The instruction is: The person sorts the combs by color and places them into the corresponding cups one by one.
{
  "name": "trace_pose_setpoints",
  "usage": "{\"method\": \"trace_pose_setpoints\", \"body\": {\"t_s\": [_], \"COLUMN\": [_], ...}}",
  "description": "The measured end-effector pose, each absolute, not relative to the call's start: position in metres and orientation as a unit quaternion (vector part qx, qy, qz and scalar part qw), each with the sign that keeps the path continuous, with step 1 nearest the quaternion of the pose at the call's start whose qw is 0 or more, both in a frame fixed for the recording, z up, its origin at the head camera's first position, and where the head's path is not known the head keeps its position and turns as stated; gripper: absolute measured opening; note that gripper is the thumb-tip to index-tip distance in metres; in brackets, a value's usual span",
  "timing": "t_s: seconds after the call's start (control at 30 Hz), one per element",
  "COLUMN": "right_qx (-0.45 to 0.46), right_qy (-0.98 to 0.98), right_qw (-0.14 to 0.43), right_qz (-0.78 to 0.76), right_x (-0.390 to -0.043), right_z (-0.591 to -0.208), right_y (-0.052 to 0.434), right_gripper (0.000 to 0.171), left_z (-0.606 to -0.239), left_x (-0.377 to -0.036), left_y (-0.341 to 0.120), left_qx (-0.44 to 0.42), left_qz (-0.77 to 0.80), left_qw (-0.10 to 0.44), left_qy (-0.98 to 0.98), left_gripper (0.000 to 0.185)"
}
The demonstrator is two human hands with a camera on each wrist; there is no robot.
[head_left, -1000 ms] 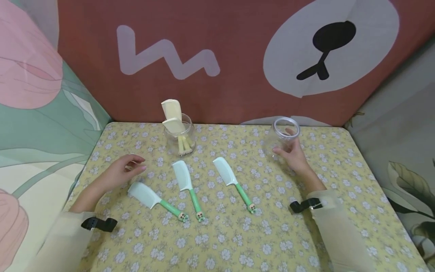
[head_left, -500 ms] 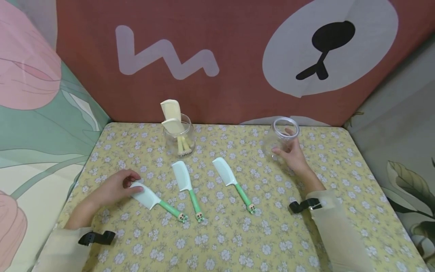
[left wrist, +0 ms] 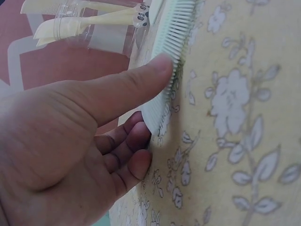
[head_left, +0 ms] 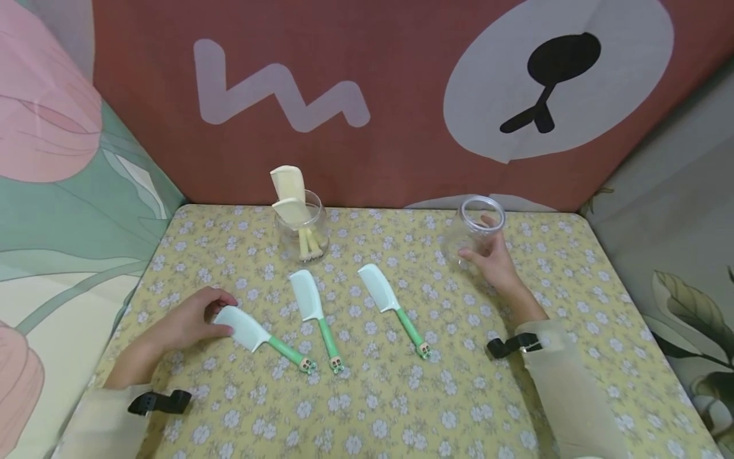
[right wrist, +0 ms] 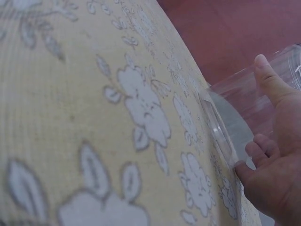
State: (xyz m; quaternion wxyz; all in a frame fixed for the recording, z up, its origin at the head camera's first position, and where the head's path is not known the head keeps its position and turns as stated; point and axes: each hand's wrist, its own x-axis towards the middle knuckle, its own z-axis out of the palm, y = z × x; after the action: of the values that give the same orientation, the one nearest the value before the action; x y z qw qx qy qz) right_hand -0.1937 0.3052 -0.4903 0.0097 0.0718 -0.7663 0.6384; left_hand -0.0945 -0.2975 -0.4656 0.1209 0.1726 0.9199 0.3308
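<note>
Left hand (head_left: 186, 322) pinched the comb (head_left: 245, 329) by its head: light, stiff plastic, probably slippery; right hand (head_left: 496, 264) gripped the jar (head_left: 473, 234).

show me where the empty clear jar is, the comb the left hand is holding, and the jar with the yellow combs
empty clear jar (head_left: 480, 217), head view, rim
leftmost green comb (head_left: 243, 327), head view, blade
jar of yellow combs (head_left: 304, 239), head view, glass wall

Left hand (head_left: 186, 322) moved onto leftmost comb (head_left: 245, 328), now pinching its head.
</note>
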Motion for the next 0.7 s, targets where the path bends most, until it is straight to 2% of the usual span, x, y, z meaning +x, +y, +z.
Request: {"method": "trace_pose_setpoints", "body": {"t_s": [0.4,0.7], "right_qx": [0.062,0.064], "right_qy": [-0.770,-0.774], "right_qw": [0.004,0.009], "right_qz": [0.635,0.630], "right_x": [-0.1922,-0.1918], "right_z": [-0.4890,-0.4865], "right_y": [0.3047,0.3039], "right_gripper": [0.090,0.091], "left_z": [-0.4643,-0.4655], "left_x": [-0.0946,-0.0930], "left_y": [-0.2985,-0.3011], "left_qx": [0.144,0.117], "left_qz": [0.349,0.438], "left_qw": [0.136,0.104], "left_qy": [0.916,0.885], "left_gripper": [0.037,0.023]}}
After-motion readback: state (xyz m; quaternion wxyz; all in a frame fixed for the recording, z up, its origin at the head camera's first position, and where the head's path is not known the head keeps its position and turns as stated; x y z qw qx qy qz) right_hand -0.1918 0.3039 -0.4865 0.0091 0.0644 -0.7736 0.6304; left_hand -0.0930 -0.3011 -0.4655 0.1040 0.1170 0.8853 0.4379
